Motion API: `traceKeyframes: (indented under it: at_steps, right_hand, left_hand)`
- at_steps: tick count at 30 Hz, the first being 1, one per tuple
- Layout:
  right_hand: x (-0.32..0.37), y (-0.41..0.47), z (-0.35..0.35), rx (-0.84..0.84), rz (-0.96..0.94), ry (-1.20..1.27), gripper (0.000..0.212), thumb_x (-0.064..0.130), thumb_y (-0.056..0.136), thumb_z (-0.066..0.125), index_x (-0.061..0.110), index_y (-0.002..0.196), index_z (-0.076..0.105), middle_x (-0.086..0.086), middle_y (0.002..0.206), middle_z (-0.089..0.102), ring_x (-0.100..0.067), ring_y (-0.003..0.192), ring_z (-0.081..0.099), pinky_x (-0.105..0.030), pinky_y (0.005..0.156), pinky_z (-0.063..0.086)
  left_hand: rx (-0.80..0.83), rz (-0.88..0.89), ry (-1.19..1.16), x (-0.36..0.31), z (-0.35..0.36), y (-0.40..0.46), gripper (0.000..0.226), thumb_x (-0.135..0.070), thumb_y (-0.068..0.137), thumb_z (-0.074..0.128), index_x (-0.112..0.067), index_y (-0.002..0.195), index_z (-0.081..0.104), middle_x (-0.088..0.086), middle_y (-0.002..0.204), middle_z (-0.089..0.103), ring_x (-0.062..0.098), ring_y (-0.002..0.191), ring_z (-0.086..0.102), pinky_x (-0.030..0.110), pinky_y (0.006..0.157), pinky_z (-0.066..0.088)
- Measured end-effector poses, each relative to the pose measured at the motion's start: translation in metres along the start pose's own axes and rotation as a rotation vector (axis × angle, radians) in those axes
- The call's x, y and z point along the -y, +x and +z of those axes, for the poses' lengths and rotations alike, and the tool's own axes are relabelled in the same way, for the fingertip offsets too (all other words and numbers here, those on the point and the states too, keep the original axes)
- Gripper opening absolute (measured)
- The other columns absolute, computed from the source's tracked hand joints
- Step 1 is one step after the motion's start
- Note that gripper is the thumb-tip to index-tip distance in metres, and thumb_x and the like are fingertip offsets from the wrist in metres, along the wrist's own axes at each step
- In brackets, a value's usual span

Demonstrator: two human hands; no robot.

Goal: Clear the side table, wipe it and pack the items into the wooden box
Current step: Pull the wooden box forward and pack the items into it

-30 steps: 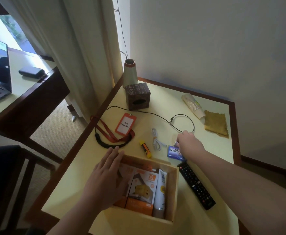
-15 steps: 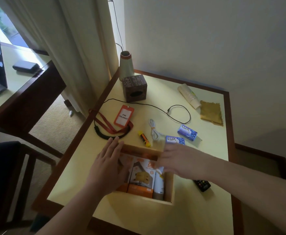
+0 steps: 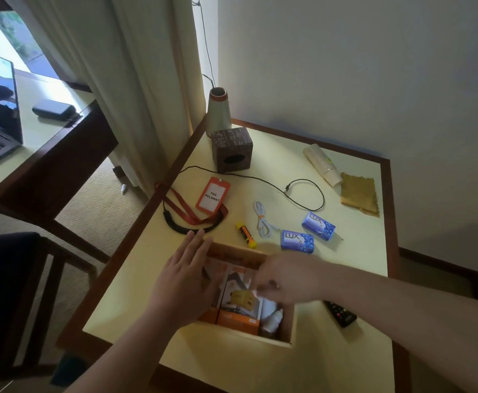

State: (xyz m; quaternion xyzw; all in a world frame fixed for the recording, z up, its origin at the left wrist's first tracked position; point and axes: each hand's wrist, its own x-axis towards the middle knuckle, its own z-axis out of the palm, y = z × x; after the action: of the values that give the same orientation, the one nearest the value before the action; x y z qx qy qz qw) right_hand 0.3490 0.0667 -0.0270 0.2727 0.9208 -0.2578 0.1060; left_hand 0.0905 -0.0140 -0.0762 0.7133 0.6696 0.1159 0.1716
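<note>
The cream-topped, dark-framed side table (image 3: 289, 171) carries the rectangular wooden box (image 3: 240, 334) at its near edge. The left hand (image 3: 184, 282) lies flat, fingers extended, on the box's left wall. The right hand (image 3: 286, 280) hovers over the box interior; its grip is blurred and cannot be determined. Two glossy blue soap bars (image 3: 307, 232) lie just beyond.

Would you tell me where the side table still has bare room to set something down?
Bare patches: between the tissue box and the cups; the near-right corner past the remote; the near-left strip beside the wooden box. It is crowded mid-table, around the lanyard, cables and soaps.
</note>
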Motion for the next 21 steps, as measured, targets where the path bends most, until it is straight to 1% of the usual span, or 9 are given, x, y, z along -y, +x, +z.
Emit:
traceKeyframes:
  at_steps: [2, 4, 7, 8, 10, 13, 15, 17, 21]
  right_hand:
    - [-0.008, 0.013, -0.015, -0.145, 0.102, 0.030, 0.022, 0.033, 0.099, 0.057, 0.028, 0.108, 0.076, 0.008, 0.093, 0.074, -0.010, 0.085, 0.066, -0.032, 0.079, 0.055]
    - [-0.015, 0.027, -0.026, -0.245, 0.228, 0.038, 0.021, 0.035, 0.101, 0.057, 0.028, 0.109, 0.075, 0.006, 0.091, 0.073, -0.012, 0.082, 0.065, -0.031, 0.077, 0.053]
    - [-0.026, 0.053, -0.030, -0.340, 0.398, 0.097, 0.018, 0.038, 0.101, 0.056, 0.029, 0.108, 0.070, 0.006, 0.088, 0.071, -0.014, 0.081, 0.066, -0.037, 0.078, 0.058]
    - [-0.030, 0.063, -0.028, -0.331, 0.452, 0.111, 0.018, 0.039, 0.101, 0.056, 0.030, 0.110, 0.068, 0.006, 0.090, 0.071, -0.014, 0.082, 0.066, -0.039, 0.079, 0.059]
    - [-0.036, 0.079, -0.023, -0.275, 0.561, 0.116, 0.025, 0.043, 0.099, 0.058, 0.029, 0.120, 0.061, 0.002, 0.099, 0.069, -0.017, 0.088, 0.065, -0.041, 0.081, 0.060]
    - [-0.041, 0.094, -0.016, -0.209, 0.656, 0.083, 0.036, 0.044, 0.097, 0.061, 0.022, 0.124, 0.056, -0.004, 0.107, 0.066, -0.021, 0.091, 0.062, -0.037, 0.079, 0.057]
    - [-0.042, 0.102, -0.012, -0.168, 0.668, 0.056, 0.034, 0.042, 0.096, 0.062, 0.018, 0.120, 0.057, -0.005, 0.107, 0.066, -0.022, 0.092, 0.063, -0.038, 0.080, 0.057]
    - [-0.044, 0.110, -0.009, -0.118, 0.692, 0.057, 0.028, 0.038, 0.095, 0.064, 0.017, 0.111, 0.059, -0.004, 0.101, 0.065, -0.022, 0.091, 0.065, -0.039, 0.082, 0.059]
    - [-0.051, 0.126, -0.002, -0.066, 0.731, 0.044, 0.012, 0.027, 0.096, 0.063, 0.015, 0.095, 0.059, -0.003, 0.089, 0.063, -0.024, 0.086, 0.066, -0.036, 0.075, 0.057]
  left_hand:
    - [-0.004, -0.003, 0.006, 0.000, 0.000, 0.000, 0.082, -0.070, 0.099, 0.039, -0.035, 0.166, 0.007, -0.014, 0.173, -0.006, 0.005, 0.157, -0.019, 0.045, 0.129, 0.014]
    - [-0.008, -0.007, 0.008, 0.000, 0.000, 0.000, 0.082, -0.071, 0.099, 0.038, -0.036, 0.166, 0.006, -0.015, 0.173, -0.008, 0.004, 0.156, -0.021, 0.042, 0.129, 0.011]
    - [-0.017, -0.010, 0.015, 0.000, 0.000, -0.001, 0.082, -0.072, 0.099, 0.037, -0.037, 0.166, 0.004, -0.017, 0.172, -0.011, 0.003, 0.155, -0.024, 0.037, 0.127, 0.005]
    - [-0.018, -0.008, 0.017, 0.000, 0.000, -0.001, 0.083, -0.073, 0.099, 0.037, -0.037, 0.166, 0.004, -0.017, 0.172, -0.011, 0.002, 0.155, -0.024, 0.036, 0.126, 0.004]
    - [-0.026, -0.001, 0.018, 0.000, 0.000, -0.001, 0.083, -0.073, 0.099, 0.038, -0.036, 0.166, 0.005, -0.016, 0.172, -0.010, 0.001, 0.154, -0.024, 0.033, 0.125, 0.002]
    - [-0.021, -0.004, 0.018, -0.001, -0.002, 0.000, 0.083, -0.073, 0.099, 0.035, -0.037, 0.166, 0.003, -0.017, 0.172, -0.013, 0.000, 0.153, -0.028, 0.031, 0.124, -0.002]
    - [-0.018, -0.002, 0.025, -0.002, -0.003, 0.000, 0.082, -0.074, 0.099, 0.032, -0.038, 0.165, -0.001, -0.018, 0.171, -0.015, 0.000, 0.152, -0.030, 0.031, 0.124, -0.003]
    - [-0.011, 0.004, 0.038, -0.003, -0.004, -0.001, 0.082, -0.075, 0.099, 0.028, -0.038, 0.164, -0.005, -0.018, 0.170, -0.018, 0.000, 0.151, -0.032, 0.031, 0.125, -0.004]
    - [-0.021, 0.006, 0.023, -0.004, -0.006, -0.001, 0.080, -0.072, 0.100, 0.032, -0.037, 0.166, 0.001, -0.016, 0.172, -0.012, 0.002, 0.153, -0.028, 0.029, 0.123, -0.006]
